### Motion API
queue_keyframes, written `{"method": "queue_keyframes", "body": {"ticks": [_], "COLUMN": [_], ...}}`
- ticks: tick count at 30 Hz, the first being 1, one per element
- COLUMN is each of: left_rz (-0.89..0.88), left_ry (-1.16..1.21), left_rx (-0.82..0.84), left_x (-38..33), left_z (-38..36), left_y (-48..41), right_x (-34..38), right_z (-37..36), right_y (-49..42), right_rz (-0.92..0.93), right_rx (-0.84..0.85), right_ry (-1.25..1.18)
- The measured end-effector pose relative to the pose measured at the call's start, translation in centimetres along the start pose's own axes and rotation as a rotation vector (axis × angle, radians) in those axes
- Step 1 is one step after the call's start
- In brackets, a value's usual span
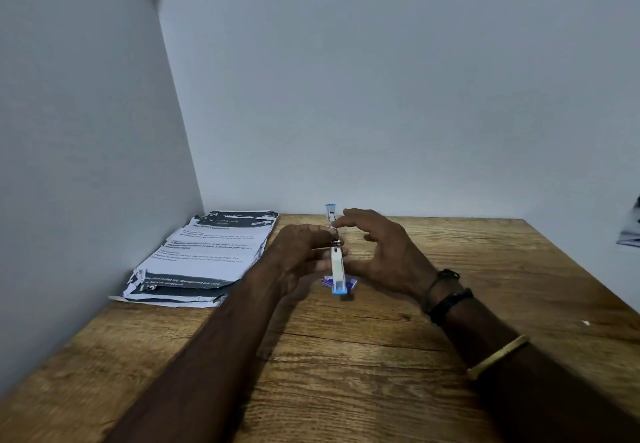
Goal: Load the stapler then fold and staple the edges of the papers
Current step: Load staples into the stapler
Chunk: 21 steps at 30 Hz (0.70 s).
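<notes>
A white and blue stapler (336,262) is swung fully open in a long line above the wooden table (346,356). My left hand (300,255) grips it from the left at its hinge. From the right, my right hand (377,248) reaches its fingertips to the stapler's upper half, thumb held apart below. A small blue and white staple box (351,283) lies on the table under the stapler's near end. A stack of printed papers (207,255) with torn, crumpled edges lies at the left against the wall.
Walls close the table off at the left and back. A dark and white object (631,231) shows at the right frame edge. Bracelets circle my right wrist.
</notes>
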<state>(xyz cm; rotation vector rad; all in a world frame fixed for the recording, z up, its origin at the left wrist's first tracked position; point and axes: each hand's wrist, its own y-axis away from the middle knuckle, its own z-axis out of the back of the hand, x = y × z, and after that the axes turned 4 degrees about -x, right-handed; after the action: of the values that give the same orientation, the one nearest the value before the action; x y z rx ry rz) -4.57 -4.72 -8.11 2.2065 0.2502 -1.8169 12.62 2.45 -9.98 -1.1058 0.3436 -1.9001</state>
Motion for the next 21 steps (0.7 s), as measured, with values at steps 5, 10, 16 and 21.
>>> {"method": "queue_keyframes", "body": {"ticks": [5,10,16,21], "left_rz": [0.009,-0.013,0.000,-0.008], "left_ry": [0.050,0.057,0.053,0.009], "left_rx": [0.039,0.056,0.031,0.158], "left_x": [-0.04,0.00,0.13,0.12], "left_z": [0.06,0.10,-0.19,-0.80], "left_y": [0.24,0.18,-0.03,0.47], "right_x": [0.12,0.12,-0.13,-0.68], "right_z": [0.21,0.23,0.36,0.76], "right_y": [0.09,0.15,-0.01,-0.54], "right_rz": [-0.003,-0.028,-0.115,-0.223], "right_rx": [-0.018,-0.030,-0.074,-0.185], "right_ry": [-0.017,-0.067,-0.163,-0.331]}}
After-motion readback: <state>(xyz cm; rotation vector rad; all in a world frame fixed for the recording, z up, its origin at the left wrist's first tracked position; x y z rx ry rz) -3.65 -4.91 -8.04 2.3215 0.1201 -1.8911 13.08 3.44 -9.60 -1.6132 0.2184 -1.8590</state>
